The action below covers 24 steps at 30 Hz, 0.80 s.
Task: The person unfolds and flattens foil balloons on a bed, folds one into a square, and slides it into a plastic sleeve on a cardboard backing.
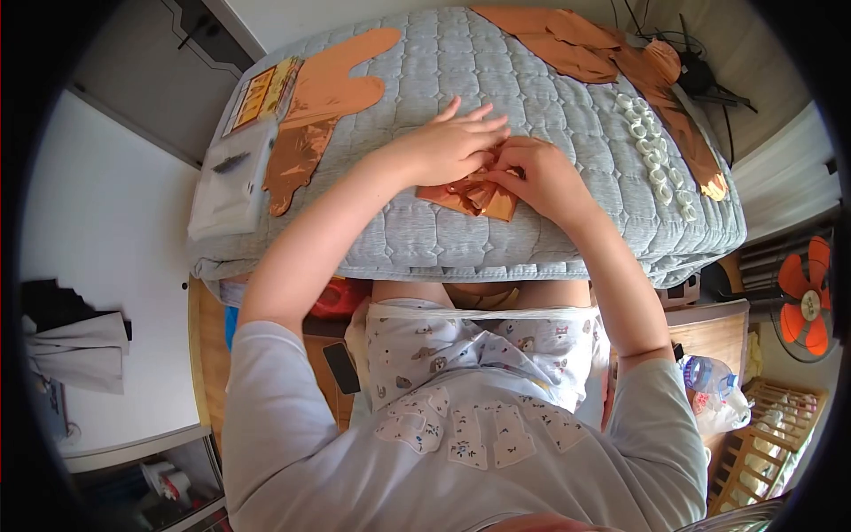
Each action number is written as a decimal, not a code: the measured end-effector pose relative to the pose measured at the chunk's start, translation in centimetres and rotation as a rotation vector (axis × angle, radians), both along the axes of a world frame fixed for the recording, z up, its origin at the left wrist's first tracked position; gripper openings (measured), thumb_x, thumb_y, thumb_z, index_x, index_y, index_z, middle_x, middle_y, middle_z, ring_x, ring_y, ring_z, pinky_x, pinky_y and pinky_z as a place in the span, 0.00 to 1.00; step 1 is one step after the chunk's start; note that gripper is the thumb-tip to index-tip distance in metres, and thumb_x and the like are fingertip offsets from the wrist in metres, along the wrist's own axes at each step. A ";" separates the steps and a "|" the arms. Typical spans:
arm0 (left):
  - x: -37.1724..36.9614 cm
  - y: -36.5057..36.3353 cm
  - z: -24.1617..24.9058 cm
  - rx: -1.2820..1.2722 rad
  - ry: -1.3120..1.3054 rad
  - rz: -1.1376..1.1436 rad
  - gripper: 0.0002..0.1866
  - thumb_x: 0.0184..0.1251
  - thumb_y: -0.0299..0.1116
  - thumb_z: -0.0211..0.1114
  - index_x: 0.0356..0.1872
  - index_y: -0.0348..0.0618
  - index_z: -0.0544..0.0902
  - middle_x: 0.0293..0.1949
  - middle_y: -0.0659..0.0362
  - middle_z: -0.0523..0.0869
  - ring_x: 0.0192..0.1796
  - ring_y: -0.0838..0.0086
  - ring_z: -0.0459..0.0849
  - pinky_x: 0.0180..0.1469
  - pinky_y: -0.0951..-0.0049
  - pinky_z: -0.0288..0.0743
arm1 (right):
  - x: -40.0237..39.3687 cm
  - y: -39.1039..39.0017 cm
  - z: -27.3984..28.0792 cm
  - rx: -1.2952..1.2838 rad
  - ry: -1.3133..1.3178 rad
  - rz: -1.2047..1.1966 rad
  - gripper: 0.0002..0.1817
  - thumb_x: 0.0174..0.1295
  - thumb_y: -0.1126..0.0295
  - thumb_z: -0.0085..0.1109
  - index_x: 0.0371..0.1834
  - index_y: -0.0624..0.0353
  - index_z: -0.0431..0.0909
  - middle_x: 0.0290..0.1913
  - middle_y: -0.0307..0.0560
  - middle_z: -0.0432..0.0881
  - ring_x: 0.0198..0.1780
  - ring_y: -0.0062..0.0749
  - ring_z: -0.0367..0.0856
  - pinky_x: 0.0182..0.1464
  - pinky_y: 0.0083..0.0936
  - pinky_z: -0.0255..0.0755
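A folded bundle of shiny copper-coloured foil [483, 206] lies near the front edge of the quilted grey mattress [381, 235]. My left hand [452, 144] rests over its far left side, with the fingers stretched out and spread; its thumb side is partly hidden. From the right, my right hand [539, 173] pinches a crumpled part of the foil between thumb and fingers. A larger flat copper foil sheet [332, 89] with rounded lobes is spread to the left of my hands. More loose copper foil [567, 44] stretches along the far right.
Several small white rings [656, 160] lie in rows on the mattress's right. On the left are a colourful packet [264, 93] and a clear plastic bag [229, 182]. An orange-bladed fan [805, 301] and plastic bottle [709, 377] stand right; a phone [341, 368] lies below.
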<state>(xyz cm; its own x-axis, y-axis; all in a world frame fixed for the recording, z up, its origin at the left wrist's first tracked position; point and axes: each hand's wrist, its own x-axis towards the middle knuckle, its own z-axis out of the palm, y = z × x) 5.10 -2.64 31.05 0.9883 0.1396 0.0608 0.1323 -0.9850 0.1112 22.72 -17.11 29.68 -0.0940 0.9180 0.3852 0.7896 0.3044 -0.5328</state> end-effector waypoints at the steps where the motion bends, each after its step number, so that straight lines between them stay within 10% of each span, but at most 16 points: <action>1: -0.1 0.3 -0.6 0.012 0.005 0.008 0.31 0.81 0.43 0.54 0.79 0.44 0.66 0.82 0.53 0.63 0.84 0.57 0.56 0.84 0.42 0.42 | 0.0 0.1 0.0 0.001 0.006 0.002 0.07 0.59 0.71 0.71 0.32 0.62 0.85 0.38 0.47 0.86 0.43 0.44 0.84 0.50 0.35 0.77; 9: -0.7 1.0 -3.1 -0.093 -0.171 -0.014 0.30 0.84 0.47 0.48 0.78 0.42 0.67 0.80 0.52 0.67 0.83 0.57 0.60 0.84 0.54 0.52 | -1.6 -0.5 1.6 -0.091 -0.265 -0.084 0.20 0.52 0.52 0.78 0.40 0.53 0.85 0.46 0.39 0.85 0.51 0.40 0.84 0.71 0.52 0.66; 16: -0.4 1.2 -3.8 -0.024 -0.199 -0.015 0.30 0.84 0.47 0.48 0.78 0.42 0.67 0.79 0.52 0.68 0.82 0.58 0.63 0.82 0.58 0.55 | -0.1 -1.4 0.6 -0.106 -0.101 -0.004 0.17 0.61 0.58 0.73 0.49 0.54 0.86 0.57 0.43 0.84 0.58 0.44 0.83 0.74 0.56 0.63; 24: -0.6 0.4 -3.9 0.017 -0.207 0.013 0.30 0.85 0.45 0.48 0.79 0.40 0.65 0.79 0.51 0.67 0.81 0.58 0.63 0.82 0.58 0.56 | -0.9 -3.0 1.1 0.185 -0.143 0.250 0.14 0.58 0.70 0.72 0.48 0.57 0.87 0.52 0.46 0.87 0.55 0.44 0.85 0.57 0.35 0.79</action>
